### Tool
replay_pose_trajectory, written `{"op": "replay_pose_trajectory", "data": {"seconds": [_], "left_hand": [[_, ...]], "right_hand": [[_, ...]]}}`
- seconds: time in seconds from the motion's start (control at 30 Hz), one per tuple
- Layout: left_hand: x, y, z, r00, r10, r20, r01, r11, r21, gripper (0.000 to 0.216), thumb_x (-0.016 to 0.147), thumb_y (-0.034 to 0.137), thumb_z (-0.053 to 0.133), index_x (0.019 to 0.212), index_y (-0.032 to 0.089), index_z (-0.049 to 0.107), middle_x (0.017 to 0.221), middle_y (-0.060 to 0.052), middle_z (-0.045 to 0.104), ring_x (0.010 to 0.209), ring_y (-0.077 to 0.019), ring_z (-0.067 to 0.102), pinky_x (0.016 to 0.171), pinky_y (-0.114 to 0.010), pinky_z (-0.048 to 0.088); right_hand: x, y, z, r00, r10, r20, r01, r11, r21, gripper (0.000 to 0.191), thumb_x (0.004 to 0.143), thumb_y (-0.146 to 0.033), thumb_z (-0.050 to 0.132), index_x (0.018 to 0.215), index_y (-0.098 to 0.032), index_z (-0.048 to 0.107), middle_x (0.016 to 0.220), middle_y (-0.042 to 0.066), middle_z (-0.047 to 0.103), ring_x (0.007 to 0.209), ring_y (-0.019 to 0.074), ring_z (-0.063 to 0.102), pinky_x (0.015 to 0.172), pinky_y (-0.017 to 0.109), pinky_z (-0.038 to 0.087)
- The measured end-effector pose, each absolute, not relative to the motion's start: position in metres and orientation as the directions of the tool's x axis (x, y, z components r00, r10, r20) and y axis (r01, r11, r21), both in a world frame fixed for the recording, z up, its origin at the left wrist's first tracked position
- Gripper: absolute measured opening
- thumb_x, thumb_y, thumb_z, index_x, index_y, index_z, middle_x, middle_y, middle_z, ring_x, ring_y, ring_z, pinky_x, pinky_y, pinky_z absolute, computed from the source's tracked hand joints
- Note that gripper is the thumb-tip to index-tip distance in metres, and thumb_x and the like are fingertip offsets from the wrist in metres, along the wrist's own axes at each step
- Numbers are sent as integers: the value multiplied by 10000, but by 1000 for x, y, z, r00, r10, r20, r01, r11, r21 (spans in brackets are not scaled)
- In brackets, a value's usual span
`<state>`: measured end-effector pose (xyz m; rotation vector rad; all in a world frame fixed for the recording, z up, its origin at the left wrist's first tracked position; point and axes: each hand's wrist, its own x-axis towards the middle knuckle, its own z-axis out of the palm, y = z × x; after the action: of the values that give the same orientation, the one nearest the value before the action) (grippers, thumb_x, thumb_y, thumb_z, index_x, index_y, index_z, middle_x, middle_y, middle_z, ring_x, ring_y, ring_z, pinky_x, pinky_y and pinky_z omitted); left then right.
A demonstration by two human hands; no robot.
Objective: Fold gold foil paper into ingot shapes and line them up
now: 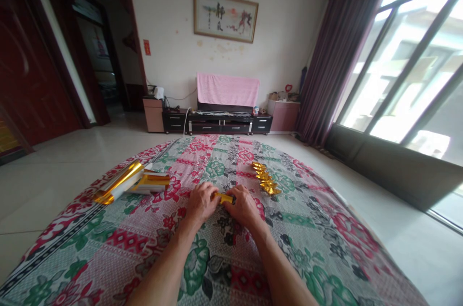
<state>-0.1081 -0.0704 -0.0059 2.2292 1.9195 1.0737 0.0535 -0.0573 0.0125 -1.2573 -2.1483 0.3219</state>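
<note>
Between my two hands is a small folded piece of gold foil paper, lying low over the patterned cloth. My left hand grips its left end, fingers closed. At the other end, the fingers and thumb of my right hand pinch it too. To the right, several folded gold foil pieces stand in a slanting row on the cloth. On the left lie curled sheets of gold foil paper with pale undersides.
A floral cloth covers the surface under my hands. Beyond it, a low black cabinet stands by the wall, with a pink towel above it. Purple curtains hang at the right beside a window; a dark red door is at the left.
</note>
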Motion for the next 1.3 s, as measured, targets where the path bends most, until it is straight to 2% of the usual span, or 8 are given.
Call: {"op": "replay_pose_trajectory", "data": {"seconds": [0.27,0.4,0.47,0.63,0.73,0.9,1.13,1.3], "left_hand": [[-109,-70,-4,20,831,556,812,-338,476,81,721,151,570,748,200,630,922,-43,594,940,-188,517,864,-335,408],[-106,-72,2,13,754,657,810,-393,436,89,750,164,552,747,203,632,1010,-45,568,982,-184,493,889,-321,394],[-104,-74,6,20,725,688,825,-401,399,107,774,190,533,751,206,636,992,-48,559,967,-185,487,879,-320,395],[-103,-76,8,97,793,601,859,-372,353,134,761,149,507,740,205,628,825,-41,554,852,-178,490,797,-312,410],[-103,-75,5,130,832,540,867,-359,345,125,736,136,515,715,201,619,782,-40,558,831,-183,496,777,-318,406],[-103,-75,2,135,850,508,852,-362,379,104,724,149,527,740,203,614,775,-39,570,830,-185,508,764,-313,410],[-104,-74,2,89,857,508,822,-351,448,105,724,138,534,755,204,611,788,-32,579,845,-181,513,784,-308,416],[-105,-71,1,57,850,524,806,-349,478,115,764,154,511,744,199,615,777,-27,587,799,-159,533,753,-278,426]], "right_hand": [[53,-57,11,-371,792,486,650,595,-473,126,731,-135,546,793,-213,623,887,23,565,848,146,528,769,234,393],[52,-58,16,-317,741,592,644,626,-439,138,812,-170,479,788,-198,612,875,35,554,874,153,503,799,254,378],[52,-59,18,-296,725,622,661,625,-415,158,837,-198,457,794,-193,609,869,42,547,874,159,493,800,264,372],[53,-58,14,-335,765,551,701,593,-397,117,783,-155,507,771,-197,615,855,39,557,857,162,495,783,263,365],[56,-58,10,-353,795,494,724,566,-395,118,738,-133,528,763,-205,619,842,30,565,848,162,502,763,259,359],[60,-58,9,-348,807,477,723,555,-410,120,711,-116,531,744,-199,611,798,17,572,806,152,515,728,241,352],[61,-54,7,-354,782,512,678,592,-436,133,793,-173,495,771,-203,623,766,11,598,777,139,539,720,223,359],[59,-51,9,-327,797,508,666,576,-475,138,788,-178,510,827,-218,635,797,4,646,790,140,571,740,222,373]]}}
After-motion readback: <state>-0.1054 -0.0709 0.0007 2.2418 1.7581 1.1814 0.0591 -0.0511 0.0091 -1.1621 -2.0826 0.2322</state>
